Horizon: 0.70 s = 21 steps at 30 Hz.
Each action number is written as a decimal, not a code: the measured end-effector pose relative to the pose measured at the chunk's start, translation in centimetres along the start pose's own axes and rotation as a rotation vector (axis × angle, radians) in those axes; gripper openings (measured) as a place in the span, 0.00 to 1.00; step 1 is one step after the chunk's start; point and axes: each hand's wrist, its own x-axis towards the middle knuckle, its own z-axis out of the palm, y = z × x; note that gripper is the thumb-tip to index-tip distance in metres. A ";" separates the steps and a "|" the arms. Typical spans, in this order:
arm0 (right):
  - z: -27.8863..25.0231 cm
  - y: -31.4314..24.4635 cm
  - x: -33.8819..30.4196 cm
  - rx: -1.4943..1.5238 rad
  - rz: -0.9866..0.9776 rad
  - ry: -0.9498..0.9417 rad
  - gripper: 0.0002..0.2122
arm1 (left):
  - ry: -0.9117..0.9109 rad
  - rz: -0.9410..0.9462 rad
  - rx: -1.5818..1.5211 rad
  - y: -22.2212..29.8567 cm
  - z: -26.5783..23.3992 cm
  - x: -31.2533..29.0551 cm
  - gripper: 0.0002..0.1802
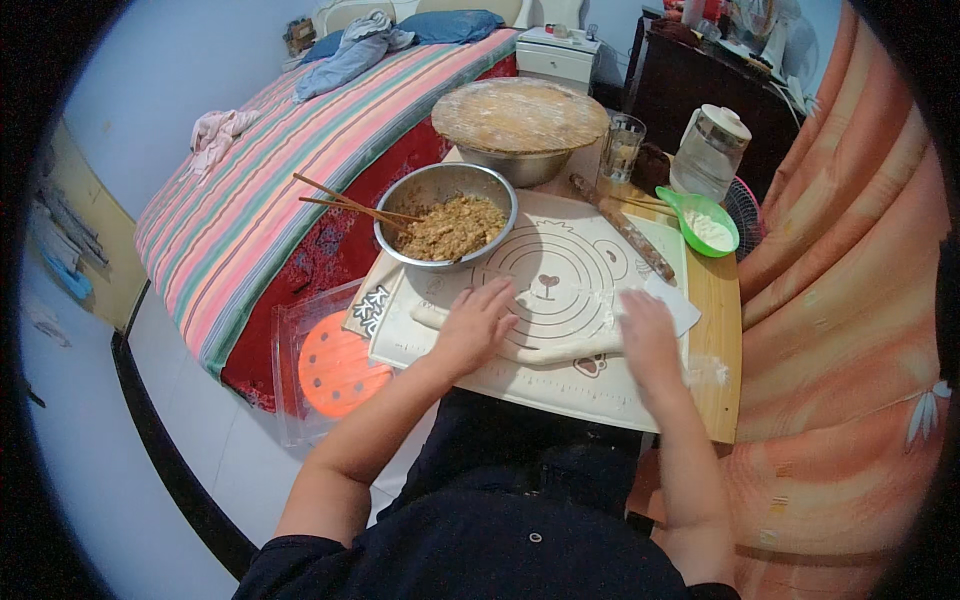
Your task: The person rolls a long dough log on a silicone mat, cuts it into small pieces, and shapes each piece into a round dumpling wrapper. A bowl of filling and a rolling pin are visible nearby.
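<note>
A long pale rope of dough (570, 352) lies across a cream silicone mat (520, 376) printed with a bear and rings. My left hand (480, 318) rests flat on the rope with its fingers stretched out. A short end of dough shows to the left of it. My right hand (650, 338), a little blurred, is over the rope's right end with its fingers extended and covers that end. Beside the right hand lies a flat white scraper (675, 305). Neither hand grips anything.
Behind the mat, a steel bowl (383, 240) holds minced filling and chopsticks (345, 198). A floured round board (520, 112) covers another bowl. A rolling pin (625, 232), a green scoop (685, 212) of flour, a drinking glass (622, 150) and a water pitcher (712, 150) stand toward the right.
</note>
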 end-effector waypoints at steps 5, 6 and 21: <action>5.4 -6.3 -1.3 -0.011 -0.155 -0.241 0.25 | -0.273 0.126 0.141 3.3 -1.3 -2.8 0.35; 4.1 -7.2 -2.6 -0.056 -0.187 -0.270 0.26 | -0.298 0.122 0.118 3.7 -2.0 -4.6 0.36; 3.1 -8.0 -2.7 -0.139 -0.201 -0.415 0.27 | -0.224 0.004 0.214 -0.8 -4.9 -6.9 0.33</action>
